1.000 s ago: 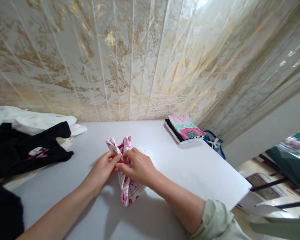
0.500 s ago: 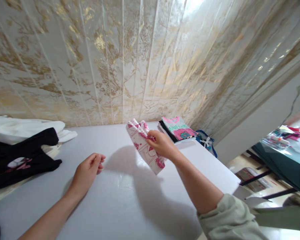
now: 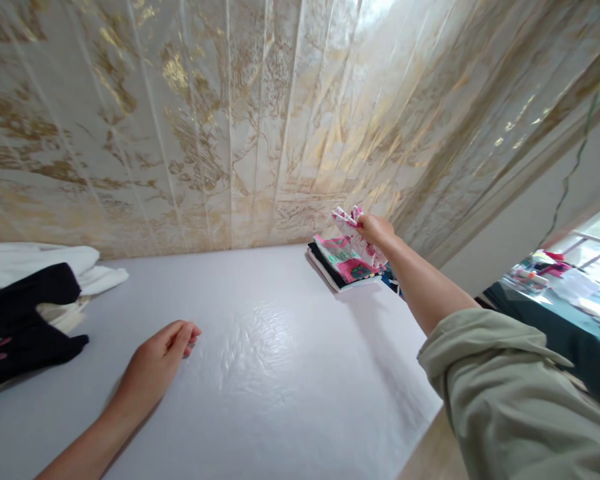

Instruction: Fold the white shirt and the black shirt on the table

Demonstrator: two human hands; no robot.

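- The right hand (image 3: 377, 229) is clamped on the printed garment (image 3: 356, 239), with the thumb and fingers pinching its upper right portion
- The printed garment is at the far right of the table (image 3: 260, 287), in front of the curtain (image 3: 260, 133); it overlaps the folded stack (image 3: 326, 268) in view, and contact between the two cannot be confirmed
- The folded stack lies below and to the left of the right hand in view; the long axis of the printed garment slopes from upper left to lower right
- The right hand is the nearer hand to both items; the left hand (image 3: 163, 350) rests well apart, fingers curled together, with nothing visible in the grasp
- The printed garment is thin, soft white cloth with pink figures, gathered at its upper end
- The folded stack is flat and layered: a grey shirt (image 3: 341, 250) with pink trim on top, black and pale layers beneath
- The table surface is smooth, glossy and finely wrinkled; the curtain is pleated, with gold patterning
- A black garment (image 3: 30, 320) lies loosely spread at the left, beside white cloth (image 3: 75, 260)
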